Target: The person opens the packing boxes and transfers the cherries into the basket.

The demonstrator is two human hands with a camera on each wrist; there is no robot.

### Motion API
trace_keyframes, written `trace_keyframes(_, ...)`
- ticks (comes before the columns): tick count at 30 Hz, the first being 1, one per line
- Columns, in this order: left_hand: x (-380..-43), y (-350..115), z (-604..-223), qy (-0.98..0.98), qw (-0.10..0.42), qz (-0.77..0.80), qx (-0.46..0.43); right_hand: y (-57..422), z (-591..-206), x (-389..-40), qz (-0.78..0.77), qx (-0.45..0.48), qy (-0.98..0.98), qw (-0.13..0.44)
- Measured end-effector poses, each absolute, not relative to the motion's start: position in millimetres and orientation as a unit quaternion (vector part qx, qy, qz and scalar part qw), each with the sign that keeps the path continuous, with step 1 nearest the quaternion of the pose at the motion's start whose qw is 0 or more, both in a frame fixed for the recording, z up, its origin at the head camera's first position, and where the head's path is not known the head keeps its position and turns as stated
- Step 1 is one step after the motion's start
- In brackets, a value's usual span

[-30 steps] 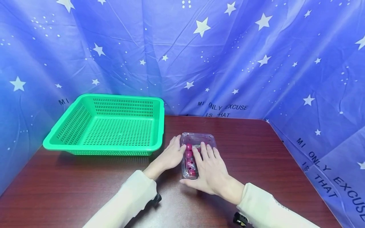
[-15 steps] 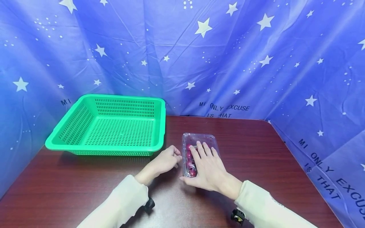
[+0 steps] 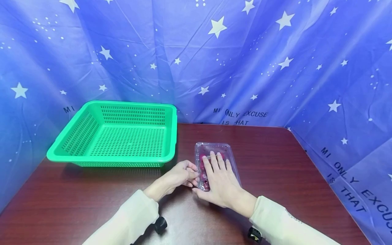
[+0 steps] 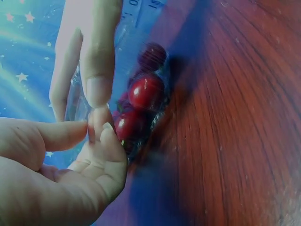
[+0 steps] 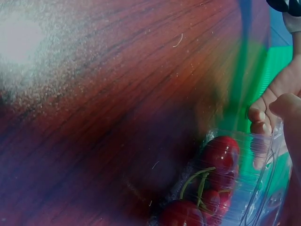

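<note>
A clear plastic clamshell box (image 3: 215,147) of red cherries stands on the table in the head view. My right hand (image 3: 223,186) lies over its lid, fingers straight and slightly spread, covering much of the fruit. At the box's left side, my left hand (image 3: 179,176) has curled fingers and pinches the rim between thumb and fingertips. The left wrist view shows this thumb (image 4: 61,136) meeting the fingers at the rim, beside dark red cherries (image 4: 146,92). Through the box wall, the right wrist view shows cherries (image 5: 221,153) with green stems (image 5: 202,188).
A green slotted plastic basket (image 3: 128,159) stands on the left of the dark red-brown wooden table (image 3: 269,163). Behind and to the right hangs a blue star-print cloth (image 3: 190,41). White sleeves (image 3: 131,217) cover both forearms.
My left hand drew back from the box's far left side, curled its fingers, then came in to pinch the rim lower down. My right hand stays spread on the lid.
</note>
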State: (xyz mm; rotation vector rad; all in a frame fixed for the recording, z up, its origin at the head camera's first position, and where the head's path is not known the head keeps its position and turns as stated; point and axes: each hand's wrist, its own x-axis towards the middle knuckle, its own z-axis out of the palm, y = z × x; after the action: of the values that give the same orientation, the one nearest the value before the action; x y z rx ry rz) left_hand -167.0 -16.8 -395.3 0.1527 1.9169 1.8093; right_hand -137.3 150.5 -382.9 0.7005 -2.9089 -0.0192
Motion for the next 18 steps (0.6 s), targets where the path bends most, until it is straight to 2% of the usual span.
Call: trace_keyframes(18, -173.1, -13.0, -401.9, 0.692, 0.255, 0.674, 0.044, 147.1, -386.4, -136.9, 0.001, 0.224, -0.97, 0.093)
